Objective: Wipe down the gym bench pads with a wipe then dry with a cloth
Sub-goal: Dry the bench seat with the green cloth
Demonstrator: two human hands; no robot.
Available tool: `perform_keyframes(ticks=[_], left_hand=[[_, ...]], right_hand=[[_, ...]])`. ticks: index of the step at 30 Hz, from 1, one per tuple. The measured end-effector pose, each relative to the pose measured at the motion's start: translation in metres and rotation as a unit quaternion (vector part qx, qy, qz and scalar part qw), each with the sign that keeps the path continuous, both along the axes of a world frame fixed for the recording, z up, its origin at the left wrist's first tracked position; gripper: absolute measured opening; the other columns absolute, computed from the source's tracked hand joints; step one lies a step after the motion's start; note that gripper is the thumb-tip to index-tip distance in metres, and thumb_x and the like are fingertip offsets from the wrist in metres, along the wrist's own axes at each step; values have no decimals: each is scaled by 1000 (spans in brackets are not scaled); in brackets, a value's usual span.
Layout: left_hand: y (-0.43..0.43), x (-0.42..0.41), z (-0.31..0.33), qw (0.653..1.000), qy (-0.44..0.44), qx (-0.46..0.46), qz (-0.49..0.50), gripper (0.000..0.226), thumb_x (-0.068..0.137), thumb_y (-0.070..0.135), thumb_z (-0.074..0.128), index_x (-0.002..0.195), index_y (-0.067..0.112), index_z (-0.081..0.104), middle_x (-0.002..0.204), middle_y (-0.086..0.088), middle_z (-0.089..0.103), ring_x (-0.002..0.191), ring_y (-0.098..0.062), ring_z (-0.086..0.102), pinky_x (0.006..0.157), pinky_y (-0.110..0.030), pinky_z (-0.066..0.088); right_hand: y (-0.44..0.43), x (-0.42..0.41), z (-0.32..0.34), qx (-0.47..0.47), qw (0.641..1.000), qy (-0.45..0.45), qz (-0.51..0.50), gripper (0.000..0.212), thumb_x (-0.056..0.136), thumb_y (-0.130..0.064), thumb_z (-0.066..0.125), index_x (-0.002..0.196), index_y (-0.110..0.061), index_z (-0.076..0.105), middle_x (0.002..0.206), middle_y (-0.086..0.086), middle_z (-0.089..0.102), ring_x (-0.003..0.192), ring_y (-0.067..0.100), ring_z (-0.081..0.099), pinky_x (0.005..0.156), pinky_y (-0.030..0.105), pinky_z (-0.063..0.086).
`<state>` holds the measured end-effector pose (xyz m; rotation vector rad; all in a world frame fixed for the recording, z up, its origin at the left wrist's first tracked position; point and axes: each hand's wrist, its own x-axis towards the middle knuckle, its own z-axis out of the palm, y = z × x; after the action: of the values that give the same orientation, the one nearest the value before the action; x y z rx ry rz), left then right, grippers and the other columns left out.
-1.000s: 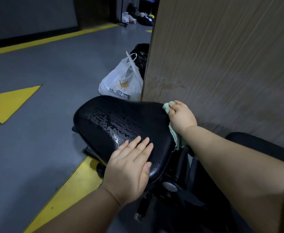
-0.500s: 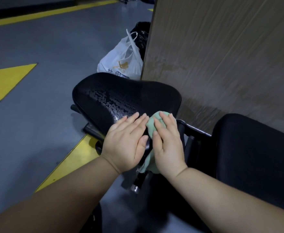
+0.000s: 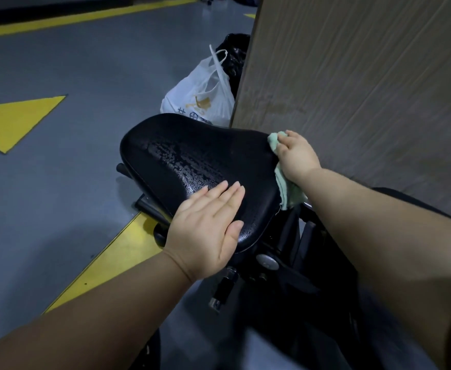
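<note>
Pad point(image 3: 187, 156), black and wet-beaded, stands on grey floor point(image 3: 72, 76) with yellow markings point(image 3: 13, 121) beside a wood-look panel point(image 3: 352, 76), a white bag point(image 3: 200, 102) of unseen contents behind it; left hand point(image 3: 208, 228) lies flat on its near end, right hand point(image 3: 296, 156) grips a green cloth point(image 3: 290, 193) at its edge.

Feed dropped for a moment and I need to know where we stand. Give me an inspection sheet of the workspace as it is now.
Surface: pad, black, with wet droplets across its middle.
Job's things: green cloth draped over the pad's right edge; no wipe seen.
Clutter: white bag and black bag on the floor beyond the pad.
Hands: left hand lies flat on the pad's near end; right hand grips the cloth at the pad's far right edge.
Cables: nothing seen.
Surroundings: grey floor with yellow markings; wood panel right of the pad.
</note>
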<state>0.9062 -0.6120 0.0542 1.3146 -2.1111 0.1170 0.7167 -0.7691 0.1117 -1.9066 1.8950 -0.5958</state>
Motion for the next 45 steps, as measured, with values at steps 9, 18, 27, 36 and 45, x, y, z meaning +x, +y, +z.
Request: perform_keyframes(ticks=[9,18,27,36,45], left_hand=[[1,2,0,1000,4,20,-8,64,103,44,14,141,6,49,146,-7,48,136,-21,44,112,-41,33],[1,7,1,994,73,53,-55,72,101,53,9,150,4,32,156,-6,33,144,-15,32,114,-41,29],[9,21,14,907,413,67,-54,54,102,47,24,146,17,31,154,0,34,143,-8,29,116,-21,21],[23,6,26,951,300,-36,69,41,94,28,43,131,13,47,135,-7,51,128,-24,45,112,-40,31],[18,-6,15,991,-38,108,75,58,91,51,36,133,18,58,140,3,55,135,-25,44,113,-46,19]], right_hand=[[91,21,-22,-147,988,-6,53,41,97,-14,37,133,-4,54,147,13,41,140,26,28,115,20,7],[187,43,-51,-243,943,-62,219,35,98,-25,38,131,-21,52,141,-7,47,138,17,36,114,47,25],[166,70,-25,-143,959,-43,241,34,88,-20,50,115,-22,70,130,-7,60,129,9,46,113,34,31],[121,108,34,131,843,-520,46,47,88,12,37,103,-23,64,118,2,63,111,8,57,94,23,46],[109,45,8,-104,988,-102,57,33,93,-7,49,112,-28,66,117,-10,60,113,2,51,97,14,33]])
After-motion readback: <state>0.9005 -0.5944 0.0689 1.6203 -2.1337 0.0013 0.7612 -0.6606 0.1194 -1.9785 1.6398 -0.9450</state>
